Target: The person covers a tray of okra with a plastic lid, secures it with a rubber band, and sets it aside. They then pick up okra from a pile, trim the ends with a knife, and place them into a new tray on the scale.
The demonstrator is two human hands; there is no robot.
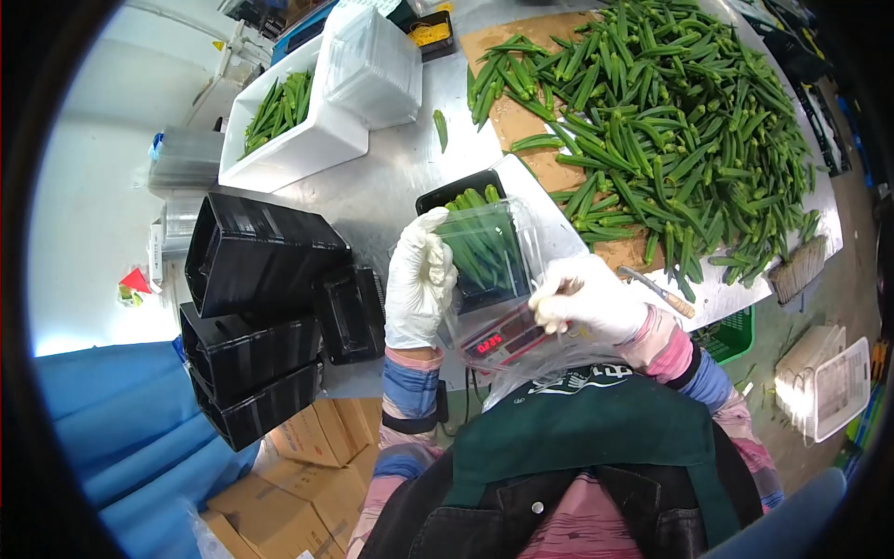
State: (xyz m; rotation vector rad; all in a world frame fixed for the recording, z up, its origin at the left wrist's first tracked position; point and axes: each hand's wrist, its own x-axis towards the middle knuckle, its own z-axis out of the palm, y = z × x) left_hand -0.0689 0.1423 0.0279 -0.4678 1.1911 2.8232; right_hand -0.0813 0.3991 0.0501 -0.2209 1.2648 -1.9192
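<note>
A black tray of okra [480, 244] sits on a digital scale [503, 345] with lit red digits. Over the tray spans a clear plastic lid [523, 224], and the okra shows through it. My left hand [419, 279], in a white glove, has its fingers curled closed on the lid's left edge. On the other side my right hand [589, 300], gloved too, pinches at the lid's near right edge above the scale's display. Crumpled clear plastic [521, 374] lies between the scale and my apron.
Loose okra [670, 130] heaps over cardboard at the right, with a wooden-handled knife [659, 291] and a brush [798, 270] nearby. At the left stand stacked black trays [265, 256]. Behind them are a white bin [307, 149] holding okra and stacked clear lids [371, 70].
</note>
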